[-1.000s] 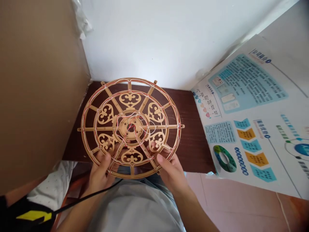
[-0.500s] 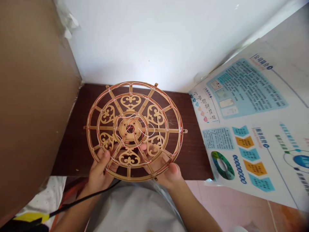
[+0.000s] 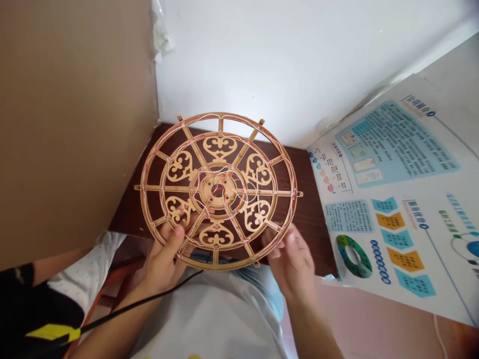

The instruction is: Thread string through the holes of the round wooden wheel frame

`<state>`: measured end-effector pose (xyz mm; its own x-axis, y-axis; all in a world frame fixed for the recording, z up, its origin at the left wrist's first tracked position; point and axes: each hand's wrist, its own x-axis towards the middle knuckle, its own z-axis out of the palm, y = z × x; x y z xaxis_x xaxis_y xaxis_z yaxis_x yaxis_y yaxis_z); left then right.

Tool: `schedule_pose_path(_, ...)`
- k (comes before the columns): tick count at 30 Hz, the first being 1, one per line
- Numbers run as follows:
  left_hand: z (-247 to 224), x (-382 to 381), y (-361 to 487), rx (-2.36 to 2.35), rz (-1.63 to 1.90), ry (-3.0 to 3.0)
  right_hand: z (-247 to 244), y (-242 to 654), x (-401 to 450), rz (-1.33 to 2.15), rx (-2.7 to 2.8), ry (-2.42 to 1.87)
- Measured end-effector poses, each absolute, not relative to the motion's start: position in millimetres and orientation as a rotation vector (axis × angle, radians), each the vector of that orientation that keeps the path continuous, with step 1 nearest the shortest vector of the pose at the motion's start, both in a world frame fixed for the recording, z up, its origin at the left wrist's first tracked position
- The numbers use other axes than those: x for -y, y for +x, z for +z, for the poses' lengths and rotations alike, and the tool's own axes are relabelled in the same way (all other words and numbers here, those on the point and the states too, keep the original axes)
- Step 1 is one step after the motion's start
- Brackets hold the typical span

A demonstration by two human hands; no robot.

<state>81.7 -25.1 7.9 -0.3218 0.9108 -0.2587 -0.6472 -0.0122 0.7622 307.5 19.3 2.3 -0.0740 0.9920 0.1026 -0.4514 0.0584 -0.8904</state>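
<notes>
Recording a round wooden lattice frame (image 3: 179,188) with eight spokes, an open central hub (image 3: 228,188), and six heart-shaped scrollwork panels ringing that hub. Noting thin red and white wires (image 3: 239,175) looping loosely around the hub and running along the rings, with small tabs jutting past the outer rim at the spoke ends. Finding the frame sitting tilted in the air above a dark brown wooden board (image 3: 310,234), its near edge reaching out past the board toward the torso in a pale grey shirt (image 3: 202,319). Observing the left hand (image 3: 162,262) clamping the near left rim, thumb curling over the top and fingers passing beneath. Logging the right hand (image 3: 292,262) apart from the left, fingers spread and blurred just beside the near right rim; contact remaining impossible to confirm. Seeing the forearms angling up from the bottom of the view, a black cable (image 3: 149,294) crossing the left forearm. Listing a cardboard sheet (image 3: 75,124) standing along the left, a white wall (image 3: 262,60) at the far side, a printed poster (image 3: 392,149) lying right, and pink floor tile (image 3: 337,319) at the near right.
</notes>
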Motion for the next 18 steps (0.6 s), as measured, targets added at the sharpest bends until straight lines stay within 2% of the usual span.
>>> schedule_pose_path(4, 19, 35, 83, -1.066, 1.644, 0.39, 26, 328, -12, 1.046, 1.158, -0.675)
schedule_pose_path(8, 25, 43, 85, -1.044, 1.534, 0.392, 67, 332, -21, 0.536, 2.028, -0.548)
schedule_pose_path(12, 27, 48, 85, -1.013, 1.462, 0.402, 99, 326, -42, 0.077, 2.401, -0.555)
schedule_pose_path(14, 26, 51, 83, -1.007, 1.429, 0.413, 109, 324, -51, -0.023, 2.519, -0.504)
schedule_pose_path(18, 23, 53, 78, -0.96, 1.358, 0.448, 123, 320, -61, -0.01, 2.693, -0.321)
